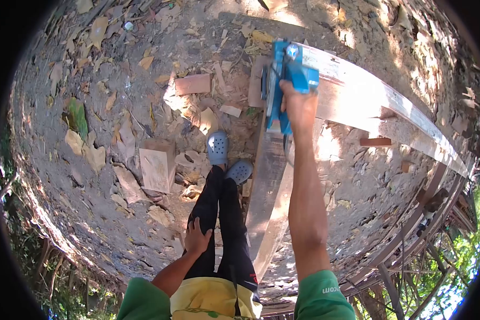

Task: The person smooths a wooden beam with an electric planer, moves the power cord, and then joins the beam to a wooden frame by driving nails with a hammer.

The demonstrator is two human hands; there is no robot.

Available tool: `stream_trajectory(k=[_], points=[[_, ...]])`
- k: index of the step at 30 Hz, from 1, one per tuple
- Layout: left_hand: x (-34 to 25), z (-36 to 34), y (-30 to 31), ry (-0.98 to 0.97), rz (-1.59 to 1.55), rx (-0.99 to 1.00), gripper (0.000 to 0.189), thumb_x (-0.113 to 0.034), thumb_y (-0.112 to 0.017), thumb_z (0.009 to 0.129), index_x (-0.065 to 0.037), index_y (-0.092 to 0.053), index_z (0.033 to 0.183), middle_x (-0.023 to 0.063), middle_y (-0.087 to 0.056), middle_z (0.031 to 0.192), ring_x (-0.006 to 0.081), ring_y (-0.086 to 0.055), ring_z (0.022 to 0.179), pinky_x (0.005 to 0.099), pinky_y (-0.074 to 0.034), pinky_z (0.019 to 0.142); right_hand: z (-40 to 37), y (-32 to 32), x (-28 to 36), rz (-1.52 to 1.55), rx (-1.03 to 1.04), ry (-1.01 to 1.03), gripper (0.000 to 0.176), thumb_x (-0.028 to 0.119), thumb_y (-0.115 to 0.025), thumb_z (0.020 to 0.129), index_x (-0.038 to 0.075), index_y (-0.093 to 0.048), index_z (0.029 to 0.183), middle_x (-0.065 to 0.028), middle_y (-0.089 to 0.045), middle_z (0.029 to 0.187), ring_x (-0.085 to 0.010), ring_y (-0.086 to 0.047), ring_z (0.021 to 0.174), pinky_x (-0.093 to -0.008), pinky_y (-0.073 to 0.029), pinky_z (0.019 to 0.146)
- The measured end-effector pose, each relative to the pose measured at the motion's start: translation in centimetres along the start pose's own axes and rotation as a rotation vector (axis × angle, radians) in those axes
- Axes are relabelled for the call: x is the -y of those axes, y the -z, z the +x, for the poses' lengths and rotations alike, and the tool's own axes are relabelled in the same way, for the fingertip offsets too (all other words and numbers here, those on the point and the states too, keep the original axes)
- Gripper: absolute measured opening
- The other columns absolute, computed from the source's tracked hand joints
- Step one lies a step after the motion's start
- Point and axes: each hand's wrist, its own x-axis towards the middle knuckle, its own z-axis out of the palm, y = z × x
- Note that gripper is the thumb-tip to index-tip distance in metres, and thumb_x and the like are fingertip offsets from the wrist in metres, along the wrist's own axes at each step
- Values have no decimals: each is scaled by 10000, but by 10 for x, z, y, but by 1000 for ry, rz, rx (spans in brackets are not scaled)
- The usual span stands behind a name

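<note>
My right hand (301,106) is closed around the handle of a blue power planer (300,74), with the arm stretched far forward. The planer sits at the near end of a long, pale, sunlit beam (352,72) that curves away to the right in this wide view. Just below the tool, a darker wooden beam (265,184) runs back past my legs. A cord hangs by the tool's rear, partly behind my forearm. My left hand (198,238) rests on my thigh, its fingers spread and holding nothing.
Wooden offcuts lie on the leaf-strewn dirt: a large block (156,169), a reddish piece (193,84) and a small brick-coloured piece (375,142). My feet in grey clogs (217,148) stand left of the darker beam. Wooden rails (410,234) stand at the lower right.
</note>
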Motion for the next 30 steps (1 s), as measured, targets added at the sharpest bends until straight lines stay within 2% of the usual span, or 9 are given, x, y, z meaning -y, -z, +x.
stream_trajectory(k=[1,2,3,4,6,8,14,23,30], points=[[-1,3,4,-1,3,7,766,-445,-628,853,-97,-304,1454,231,-391,1401,430,-454,1239,505,-452,962,-22,4,-17,40,8,-20,240,179,-657,844,41,-599,655,-41,-533,504,-130,-499,437,-299,-400,453],[-2,2,5,3,2,18,765,-443,-628,853,-97,-305,1454,232,-392,1402,430,-453,1240,504,-452,963,-49,13,-39,-21,67,-52,244,247,-681,822,12,-651,881,-68,-618,635,-166,-570,528,-357,-497,488],[-4,1,7,10,-3,29,764,-442,-627,854,-96,-305,1454,232,-392,1403,430,-452,1241,503,-452,963,-74,15,-84,-155,37,9,260,241,-674,837,-2,-642,924,-81,-635,690,-166,-590,613,-358,-501,577],[-6,1,7,3,-4,26,766,-442,-628,853,-97,-304,1455,232,-392,1405,430,-452,1241,504,-451,965,-115,22,-116,-52,44,4,258,210,-688,826,-11,-635,947,-92,-646,740,-157,-595,677,-350,-490,643],[-5,3,8,-2,1,20,769,-443,-629,851,-99,-302,1457,233,-390,1409,429,-451,1241,504,-447,970,-189,34,-180,-130,21,89,216,132,-707,805,4,-646,969,-90,-652,786,-143,-606,706,-318,-501,682],[-8,6,11,-2,0,15,767,-448,-630,848,-100,-311,1454,230,-388,1414,429,-454,1238,507,-444,973,-237,37,-211,-60,-26,-24,221,129,-709,808,-1,-644,974,-95,-662,804,-136,-618,720,-308,-505,694],[-14,0,20,19,-25,29,754,-451,-634,843,-101,-341,1442,220,-385,1424,431,-459,1234,509,-439,977,-176,22,-161,-108,-47,-34,185,123,-714,798,-14,-628,888,-122,-642,691,-146,-628,659,-326,-497,632],[-18,4,22,37,-3,56,764,-449,-635,851,-107,-315,1456,225,-385,1421,431,-440,1258,520,-441,971,-70,5,-64,-84,-75,-13,247,187,-692,796,-37,-600,751,-93,-538,551,-142,-517,499,-347,-438,517],[-14,3,16,26,-2,46,763,-444,-637,850,-106,-316,1454,231,-386,1416,434,-442,1254,521,-442,969,-15,-5,-18,-60,-104,19,299,250,-701,775,-30,-626,701,-87,-568,524,-167,-556,468,-349,-459,510]])
